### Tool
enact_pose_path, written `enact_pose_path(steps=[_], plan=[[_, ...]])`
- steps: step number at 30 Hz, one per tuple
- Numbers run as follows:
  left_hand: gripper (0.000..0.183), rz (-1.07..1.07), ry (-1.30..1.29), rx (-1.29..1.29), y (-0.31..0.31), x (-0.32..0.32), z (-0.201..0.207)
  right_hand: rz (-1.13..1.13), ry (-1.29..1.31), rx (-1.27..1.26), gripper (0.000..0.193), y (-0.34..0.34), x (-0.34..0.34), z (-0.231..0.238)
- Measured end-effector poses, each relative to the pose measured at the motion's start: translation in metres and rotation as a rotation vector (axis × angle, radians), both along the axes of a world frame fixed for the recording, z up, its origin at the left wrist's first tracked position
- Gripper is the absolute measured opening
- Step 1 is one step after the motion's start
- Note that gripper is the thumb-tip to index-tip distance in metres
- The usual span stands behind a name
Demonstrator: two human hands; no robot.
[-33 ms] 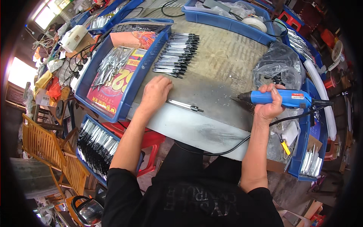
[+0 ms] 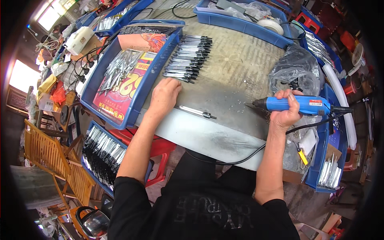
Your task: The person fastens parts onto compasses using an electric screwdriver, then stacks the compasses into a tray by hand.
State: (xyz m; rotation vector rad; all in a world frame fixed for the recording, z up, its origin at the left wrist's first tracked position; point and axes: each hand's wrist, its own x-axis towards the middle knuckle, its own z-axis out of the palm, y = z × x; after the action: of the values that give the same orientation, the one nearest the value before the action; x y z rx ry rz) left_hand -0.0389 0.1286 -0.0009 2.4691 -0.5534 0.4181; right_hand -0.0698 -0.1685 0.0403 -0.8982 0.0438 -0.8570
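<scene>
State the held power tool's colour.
The power tool is mostly blue with a black nose, best seen in the head view.

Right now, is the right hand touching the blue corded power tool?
Touching. The head view shows the right hand gripping the blue corded power tool, fingers curled over its body.

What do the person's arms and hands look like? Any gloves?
The left grip and right grip are bare hands, no gloves. The forearms are bare too, with nothing showing on the wrists. Black sleeves end near the elbows, on a black shirt with lettering.
</scene>
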Motion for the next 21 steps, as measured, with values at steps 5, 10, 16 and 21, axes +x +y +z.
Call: enact_pose_path(steps=[5,10,16,21], plan=[[0.013,0.075,-0.232,0.115,0.005,0.028,-0.008,0.008,-0.014,0.015,0.023,-0.002,0.001,-0.003],[0.021,0.073,-0.125,0.272,0.006,0.043,-0.010,-0.013,0.000,0.018,0.024,-0.003,0.005,-0.003],[0.015,0.030,-0.155,0.283,0.005,0.051,-0.013,-0.017,0.008,0.020,0.024,-0.005,0.003,-0.004],[0.008,-0.005,-0.224,0.276,0.006,0.046,-0.006,-0.024,0.003,0.035,0.025,-0.005,0.006,-0.007]])
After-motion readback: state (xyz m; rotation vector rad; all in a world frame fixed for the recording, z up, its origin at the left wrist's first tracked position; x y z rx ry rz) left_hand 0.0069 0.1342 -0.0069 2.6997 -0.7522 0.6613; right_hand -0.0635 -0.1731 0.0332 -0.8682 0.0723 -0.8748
